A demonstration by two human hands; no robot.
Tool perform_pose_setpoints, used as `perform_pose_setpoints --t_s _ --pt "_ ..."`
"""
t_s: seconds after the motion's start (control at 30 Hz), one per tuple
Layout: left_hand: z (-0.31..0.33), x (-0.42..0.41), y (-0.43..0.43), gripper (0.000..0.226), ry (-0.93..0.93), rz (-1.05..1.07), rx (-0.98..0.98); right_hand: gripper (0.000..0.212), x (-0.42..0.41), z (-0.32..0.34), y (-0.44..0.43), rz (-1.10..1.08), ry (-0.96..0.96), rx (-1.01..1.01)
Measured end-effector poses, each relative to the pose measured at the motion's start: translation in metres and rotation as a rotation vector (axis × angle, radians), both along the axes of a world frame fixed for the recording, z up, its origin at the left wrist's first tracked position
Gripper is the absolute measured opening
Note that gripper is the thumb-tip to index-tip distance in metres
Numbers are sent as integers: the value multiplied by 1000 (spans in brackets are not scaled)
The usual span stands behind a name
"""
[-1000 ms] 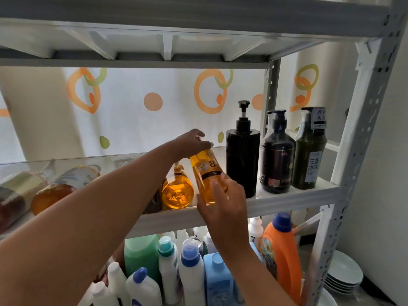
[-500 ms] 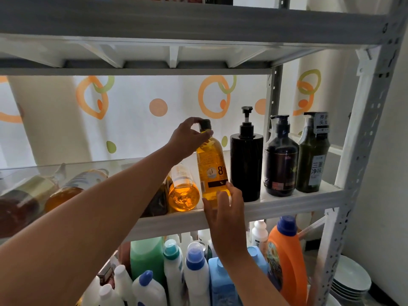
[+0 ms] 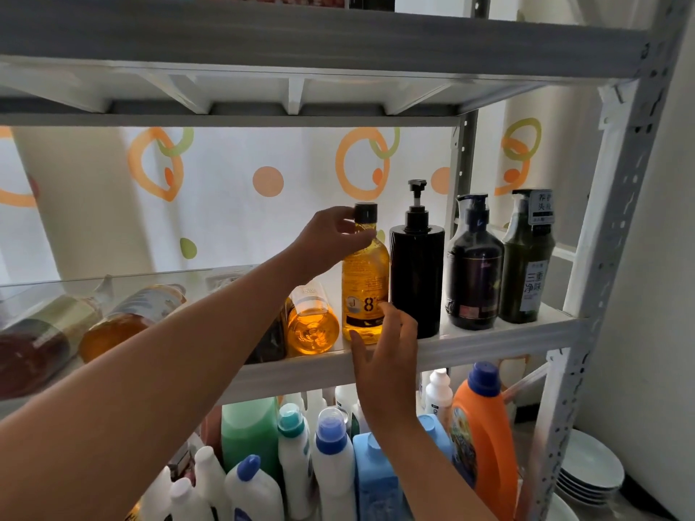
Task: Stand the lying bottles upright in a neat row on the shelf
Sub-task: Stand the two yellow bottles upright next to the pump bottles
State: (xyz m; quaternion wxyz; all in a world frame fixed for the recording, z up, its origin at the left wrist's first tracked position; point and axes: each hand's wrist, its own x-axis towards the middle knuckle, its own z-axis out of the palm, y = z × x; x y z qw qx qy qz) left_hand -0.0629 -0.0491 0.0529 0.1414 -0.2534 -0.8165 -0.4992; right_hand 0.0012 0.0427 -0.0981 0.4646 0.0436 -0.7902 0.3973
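Left hand (image 3: 331, 235) on upright amber bottle (image 3: 365, 283)

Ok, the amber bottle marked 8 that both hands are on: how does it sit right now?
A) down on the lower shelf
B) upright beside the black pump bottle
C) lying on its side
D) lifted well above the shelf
B: the amber bottle stands upright on the shelf, close beside the black pump bottle, with the left hand holding its neck and the right hand touching its base.
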Motion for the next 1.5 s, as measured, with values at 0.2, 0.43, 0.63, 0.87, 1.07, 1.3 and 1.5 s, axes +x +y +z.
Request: perform_pose_setpoints --t_s 0.2,0.43,0.63,0.87,1.07,1.3,1.5 --pt "-1 4 -2 46 -143 -61 102 52 -2 0 -2 -24 -12 -20" --pt "1 3 -11 44 -199 -163 89 52 -2 -2 -3 -40 55 -8" --pt "0 4 -12 36 -205 -235 78 52 -3 -2 -1 -38 63 -16" --pt "-3 6 -9 35 -185 -247 87 45 -7 -4 1 -44 41 -18" --pt "-3 6 -8 39 -191 -224 70 46 -4 -3 2 -36 57 -26" --pt "-3 3 -24 48 -139 -147 30 32 5 10 -2 -31 148 6" --pt "-4 -11 -33 29 -64 186 42 23 18 38 -28 107 265 175"
